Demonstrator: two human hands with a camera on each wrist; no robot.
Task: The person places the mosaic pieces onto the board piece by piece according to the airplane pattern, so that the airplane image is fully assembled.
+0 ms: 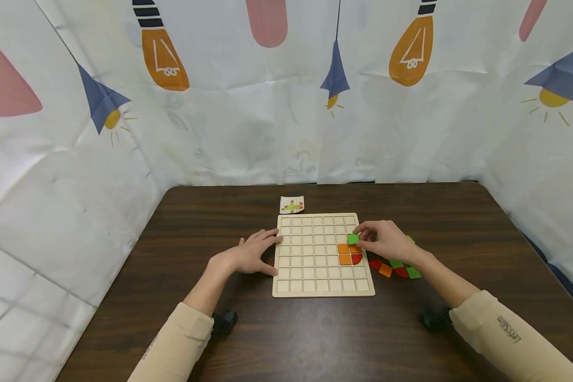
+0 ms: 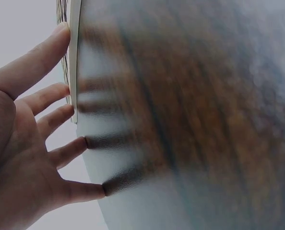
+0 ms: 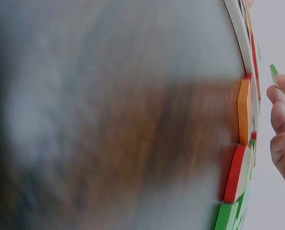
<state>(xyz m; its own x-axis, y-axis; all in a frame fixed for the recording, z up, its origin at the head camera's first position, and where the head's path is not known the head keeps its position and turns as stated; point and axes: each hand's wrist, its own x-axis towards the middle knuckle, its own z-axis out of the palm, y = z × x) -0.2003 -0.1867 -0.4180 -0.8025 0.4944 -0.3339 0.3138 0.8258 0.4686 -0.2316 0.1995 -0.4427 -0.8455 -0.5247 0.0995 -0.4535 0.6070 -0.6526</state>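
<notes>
A light wooden grid board (image 1: 305, 273) lies on the table. My left hand (image 1: 245, 256) is spread at its left edge; in the left wrist view the thumb and some fingertips touch the board's edge (image 2: 74, 62), while others rest on the table. Between thumb and fingers, my right hand (image 1: 387, 240) pinches a green square tile (image 1: 353, 239) over the board's right part. The right wrist view shows that green tile (image 3: 274, 71) raised above the board. Just below it on the grid sit several orange square tiles (image 1: 345, 254) and a red rounded tile (image 1: 356, 258).
Loose tiles lie right of the board, partly under my right forearm: an orange one (image 1: 385, 270), a red one (image 1: 401, 272) and green ones (image 1: 414, 272) among them. Behind the board is a small pattern card (image 1: 292, 205). A patterned curtain (image 1: 267, 132) hangs behind the table.
</notes>
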